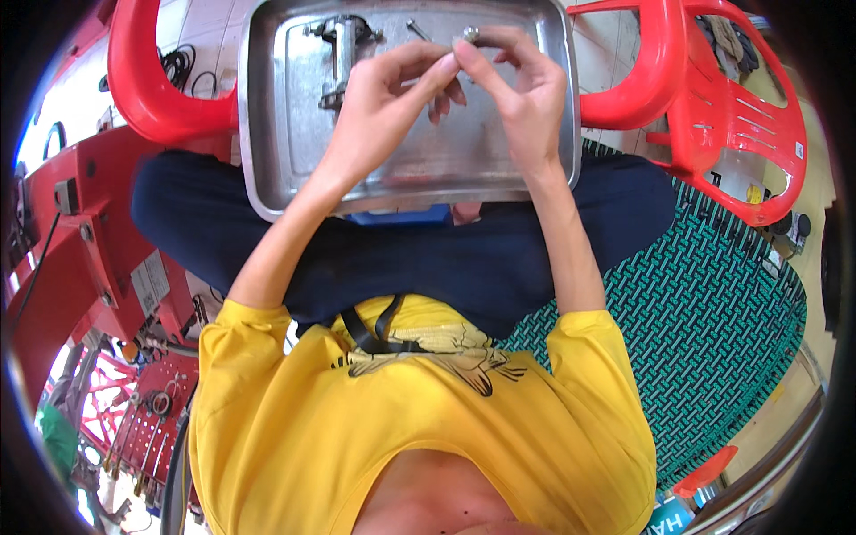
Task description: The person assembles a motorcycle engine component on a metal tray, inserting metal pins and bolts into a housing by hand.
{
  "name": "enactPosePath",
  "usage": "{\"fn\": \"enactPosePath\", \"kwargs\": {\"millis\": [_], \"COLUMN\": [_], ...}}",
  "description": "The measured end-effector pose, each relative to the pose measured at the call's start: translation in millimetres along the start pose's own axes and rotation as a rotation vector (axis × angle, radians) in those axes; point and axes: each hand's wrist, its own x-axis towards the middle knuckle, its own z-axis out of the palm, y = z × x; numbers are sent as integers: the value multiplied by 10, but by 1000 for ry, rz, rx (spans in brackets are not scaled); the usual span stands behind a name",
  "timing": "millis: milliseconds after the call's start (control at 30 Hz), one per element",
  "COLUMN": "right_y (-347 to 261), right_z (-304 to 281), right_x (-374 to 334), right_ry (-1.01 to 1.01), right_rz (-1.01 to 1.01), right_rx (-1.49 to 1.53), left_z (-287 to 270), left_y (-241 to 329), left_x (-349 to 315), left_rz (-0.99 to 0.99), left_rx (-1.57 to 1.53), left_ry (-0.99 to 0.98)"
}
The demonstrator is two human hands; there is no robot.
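Note:
A rectangular stainless steel tray (410,183) lies in front of me, with both hands raised over it. My right hand (526,94) pinches a small shiny metal piece (470,34), rounded like a bolt head, between thumb and forefinger. Closed at the fingertips, my left hand (383,102) meets the right thumb beside that piece; what its fingers grip is hidden. Left of the hands, a metal assembly (344,58) with a cylindrical middle and dark, wider ends rests in the tray. A loose bolt (417,29) lies between it and the right hand.
Red plastic chair parts (178,102) flank the tray, and another red chair (749,134) stands at the right. Green woven seating (678,321) is under me. Red machinery (80,232) rises close on the left, with a black cable coil (178,67) on the floor beyond.

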Motion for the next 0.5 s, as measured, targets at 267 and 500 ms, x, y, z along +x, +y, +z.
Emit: {"fn": "enactPosePath", "kwargs": {"millis": [267, 500], "right_y": [-40, -4], "right_z": [56, 107], "right_x": [-71, -63], "right_ry": [-20, -47], "right_rz": [102, 103], "right_rx": [202, 286], "left_z": [60, 40], "left_y": [10, -56], "left_x": [-40, -57], "left_rz": [31, -14], "left_rx": [75, -38], "left_ry": [69, 12]}}
